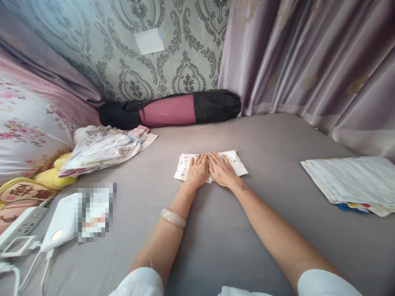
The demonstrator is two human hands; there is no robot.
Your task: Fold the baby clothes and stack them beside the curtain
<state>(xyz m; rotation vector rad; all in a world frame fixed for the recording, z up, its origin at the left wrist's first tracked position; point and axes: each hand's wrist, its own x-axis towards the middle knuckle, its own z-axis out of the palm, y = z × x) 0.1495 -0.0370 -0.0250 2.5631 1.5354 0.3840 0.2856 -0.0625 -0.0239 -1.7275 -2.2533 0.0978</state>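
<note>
Head view: grey-sheeted bed takes up most of the scene, sheet fairly smooth w/ faint creases. Behind it, wall w/ grey-green damask-patt. paper; mauve satiny curtain w/ gold-ish motifs hangs on R side. Floral pillow at far L edge. Long roll-shaped bag, blk w/ pink mid-section, lies along foot of wall. Folded stack, pale on top w/ blue, red & yellow bits at near edge, on R side of bed; looser clothes pile on L, next to yellow plush. Cushion just below bears red-brown Chinese chars, partly distorted, can't be read for sure.

White folded cloth w/ small prints lies mid-bed; person's L hand & R hand rest flat on it side by side, palms down, fingers straight & slightly spread.

Near L: power strip w/ white plug, then white device w/ lit round spot & cable, then pixelated packet, print illegible. White card on wall, too blurry to read. Pale bangle on L forearm; small dark mark nr R wrist.
</note>
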